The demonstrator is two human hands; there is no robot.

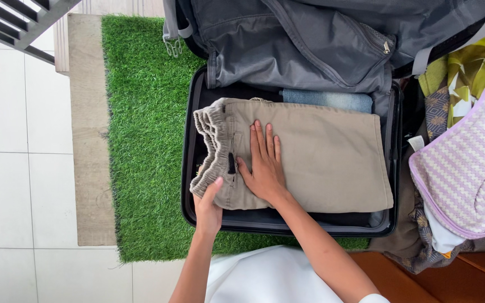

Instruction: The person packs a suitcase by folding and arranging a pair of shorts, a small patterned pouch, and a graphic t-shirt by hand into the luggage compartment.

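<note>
Right now my right hand [266, 168] lies spread flat on the folded khaki shorts [310, 154], whose length runs rightward; my left hand [207, 205] pinches their waistband corner.

Khaki-beige shorts [310, 163], plain, with a small black tab at the gathered waistband. Black suitcase [189, 168] shell; grey lining [287, 45] with grey zip. Faded light-blue denim [326, 100] behind the shorts. Bright green turf mat [141, 140]. White floor tiles [12, 140] with thin grey joints; pale beige stone strip [88, 140] alongside the mat. Lilac-and-white zigzag-woven bag [467, 168]. Olive-green and yellow leaf-print cloth [472, 67]. Brown patterned cloth [436, 112] with small gold motifs. White garment [265, 278] at bottom centre; orange-brown surface [456, 280] at bottom right.
</note>
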